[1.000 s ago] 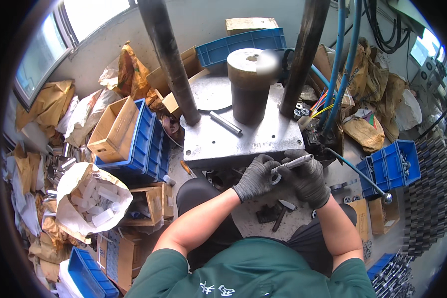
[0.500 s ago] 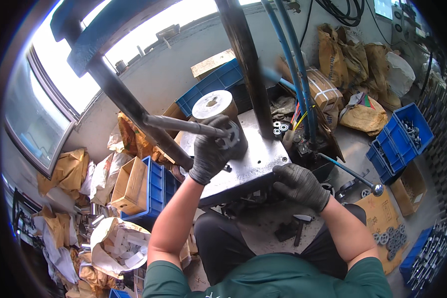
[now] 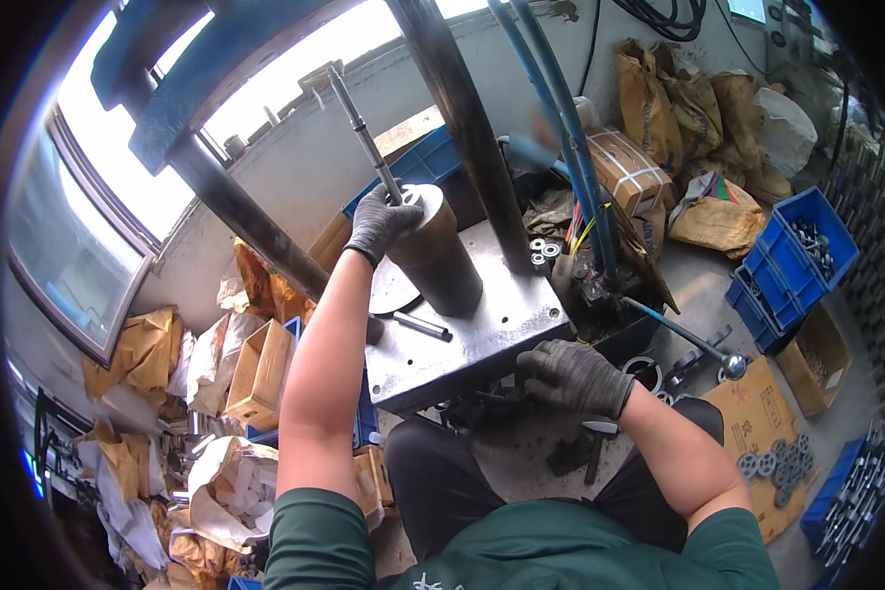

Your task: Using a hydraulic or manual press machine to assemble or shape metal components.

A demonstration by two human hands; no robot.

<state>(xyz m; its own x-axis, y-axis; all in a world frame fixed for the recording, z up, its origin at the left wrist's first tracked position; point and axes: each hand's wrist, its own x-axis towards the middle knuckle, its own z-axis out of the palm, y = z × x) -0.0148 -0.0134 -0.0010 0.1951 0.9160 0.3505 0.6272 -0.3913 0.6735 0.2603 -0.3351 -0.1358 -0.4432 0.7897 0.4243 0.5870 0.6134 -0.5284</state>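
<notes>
**Shaft going into the press cylinder**

Atop the dark steel cylinder [image 3: 435, 254], the gloved left hand [image 3: 382, 221] grips a long metal shaft [image 3: 362, 128], seating it upright. Below the cylinder, the right hand [image 3: 572, 376] rests curled at the steel plate's [image 3: 482, 329] front edge, holding nothing visible. Next judged: keeping the shaft plumb.

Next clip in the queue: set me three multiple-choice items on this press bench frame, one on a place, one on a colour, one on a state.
1. Where is the left hand?
A. on top of the dark metal cylinder
B. in a blue bin
C. on the person's knee

2. What colour are the gloves?
A. white
B. dark grey
C. orange

3. How does the long metal rod stand?
A. flat on the floor
B. bent double
C. nearly upright, rising from the cylinder top

Answers: 1 A, the gloved fingers rest at the cylinder's top by the rod. 2 B, both gloves, the right hand too, are dark grey. 3 C, it leans only slightly.
</notes>
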